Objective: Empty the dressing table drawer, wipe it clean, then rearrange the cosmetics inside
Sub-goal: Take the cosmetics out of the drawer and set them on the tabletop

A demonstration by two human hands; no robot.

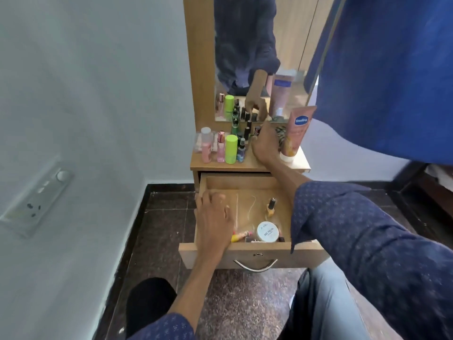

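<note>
— What are the hands doing?
— The left hand (213, 218) is curling inside the open drawer (247, 256); I cannot tell if it is holding anything. The right hand (266, 144) is reaching among small bottles (247, 132) on the tabletop (245, 164); its fingers are hiding.
— What is lying in the drawer?
— A white jar (267, 231) and a yellow bottle (270, 207).

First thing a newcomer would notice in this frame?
Probably the open drawer at the centre, pulled out under the dressing table top, with the left hand reaching into its left side near a white round jar and a yellow nail polish bottle. Above, the right hand is among crowded bottles by a standing Vaseline tube.
</note>
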